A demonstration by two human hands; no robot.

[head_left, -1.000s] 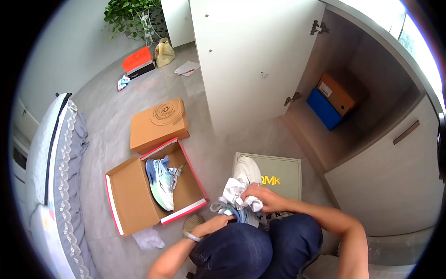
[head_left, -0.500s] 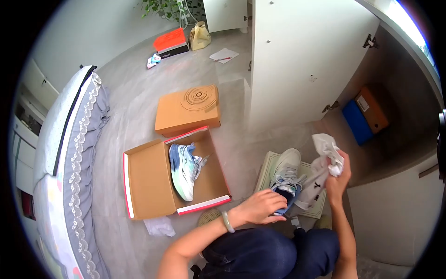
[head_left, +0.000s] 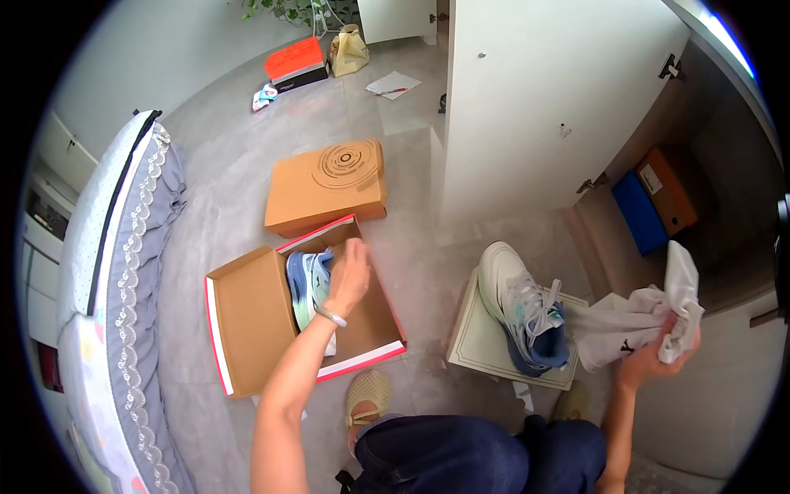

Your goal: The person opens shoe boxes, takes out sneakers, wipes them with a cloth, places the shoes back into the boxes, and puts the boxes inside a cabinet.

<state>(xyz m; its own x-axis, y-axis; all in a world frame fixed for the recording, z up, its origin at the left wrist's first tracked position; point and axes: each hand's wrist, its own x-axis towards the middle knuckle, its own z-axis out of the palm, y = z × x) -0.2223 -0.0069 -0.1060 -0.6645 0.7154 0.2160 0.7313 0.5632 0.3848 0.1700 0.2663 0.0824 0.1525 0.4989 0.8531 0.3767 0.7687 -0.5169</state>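
Note:
My left hand (head_left: 350,276) reaches into the open brown shoebox (head_left: 263,321) with red and white edges. It hangs over a blue and white sneaker (head_left: 307,280), partly covering it; its fingers are bent, but their tips are hidden, so contact cannot be told. Farther right, my right hand (head_left: 658,358) is closed around a crumpled white cloth bag (head_left: 609,333) with a small black logo. Between my hands, a second sneaker (head_left: 518,305), off-white with a blue heel and pale laces, rests on a cream box (head_left: 477,350) with a green border line.
Behind the open shoebox sits a closed brown carton (head_left: 325,185) printed with rings. An open white cabinet door (head_left: 551,115) stands at the right; inside the cabinet is a blue and brown box (head_left: 646,218). A bed (head_left: 136,272) lines the left. An orange-lidded box (head_left: 295,59) lies farther back.
My left hand has left the sneaker on the cream box and moved left over the sneaker in the shoebox. My right hand has carried the cloth bag right and slightly down.

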